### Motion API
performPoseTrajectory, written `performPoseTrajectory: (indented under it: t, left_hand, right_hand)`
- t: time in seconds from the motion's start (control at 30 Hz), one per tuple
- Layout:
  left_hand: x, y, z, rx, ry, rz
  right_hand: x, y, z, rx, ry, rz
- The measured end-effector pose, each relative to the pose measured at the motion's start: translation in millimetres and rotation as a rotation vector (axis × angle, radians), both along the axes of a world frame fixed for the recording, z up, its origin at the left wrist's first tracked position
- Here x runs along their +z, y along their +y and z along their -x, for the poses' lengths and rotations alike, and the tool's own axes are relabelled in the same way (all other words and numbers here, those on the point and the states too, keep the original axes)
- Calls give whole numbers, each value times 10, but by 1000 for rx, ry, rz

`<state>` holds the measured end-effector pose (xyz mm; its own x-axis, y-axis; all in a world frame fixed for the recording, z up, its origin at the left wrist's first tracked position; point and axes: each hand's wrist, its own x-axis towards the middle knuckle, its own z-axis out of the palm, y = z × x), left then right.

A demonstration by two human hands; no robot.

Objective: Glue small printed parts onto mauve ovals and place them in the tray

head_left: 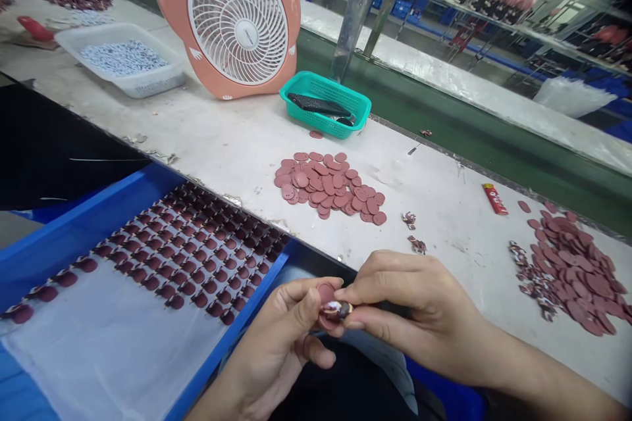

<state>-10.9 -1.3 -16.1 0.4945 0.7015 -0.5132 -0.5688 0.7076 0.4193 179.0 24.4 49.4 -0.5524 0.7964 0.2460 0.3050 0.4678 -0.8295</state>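
Between my two hands, above my lap, is a reddish-brown oval disc with a small painted figurine against its face. My left hand pinches the disc by its edge between thumb and fingers. The thumb and forefinger of my right hand close on the figurine's dark end. Beyond my hands, two loose figurines lie on the white table. A pile of brown oval discs is spread farther back.
To the left, a blue tray holds rows of disc-and-figurine pieces on white sheeting. A second disc pile lies right, beside figurines and a red wrapper. A green basket, pink fan and white tub stand behind.
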Motion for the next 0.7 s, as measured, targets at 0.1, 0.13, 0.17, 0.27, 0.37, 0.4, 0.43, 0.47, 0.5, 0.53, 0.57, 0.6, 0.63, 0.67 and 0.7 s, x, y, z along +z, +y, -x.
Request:
performPoseTrajectory:
  t: [0.1,0.13,0.17,0.27,0.37,0.4,0.43,0.47,0.5,0.53,0.57,0.6,0.63,0.67,0.7]
  left_hand:
    - [14,-7,10,6,10,16]
    - [18,-9,15,6,16,16]
    - [22,-12,21,5,18,17]
    - [32,-19,35,13,23,20]
    - [28,-15,37,21,23,14]
    - [21,-9,37,17,22,7]
    - [11,0,38,9,19,-6]
    - [-1,12,40,-4,8,-22]
    - [-15,25,43,-18,-10,-44]
    - [-29,38,48,-27,-30,-62]
    - [-41,48,53,-21,-41,-74]
    - [-51,55,58,3,-31,-75]
    - [-58,58,61,48,5,-73]
    - [-63,57,61,112,64,-70]
    - [-65,53,57,183,134,-72]
  right_hand:
    - [-18,4,10,-1,18,12]
    - [-24,5,14,4,24,17]
    - [-28,5,17,10,26,19]
    - [-30,0,29,10,23,19]
    - [-12,-2,40,5,26,17]
    - [-4,1,43,3,26,12]
    - [1,5,44,2,28,0]
    - [3,12,45,-2,31,-12]
    - [-1,20,45,-10,35,-30]
    - [-11,27,45,-25,36,-56]
    - [-29,34,47,-49,30,-94]
    - [-55,38,53,-82,15,-149]
    - [-89,40,63,-122,-13,-217]
    - [-129,38,79,-164,-50,-298]
    - [-172,34,100,-199,-96,-390]
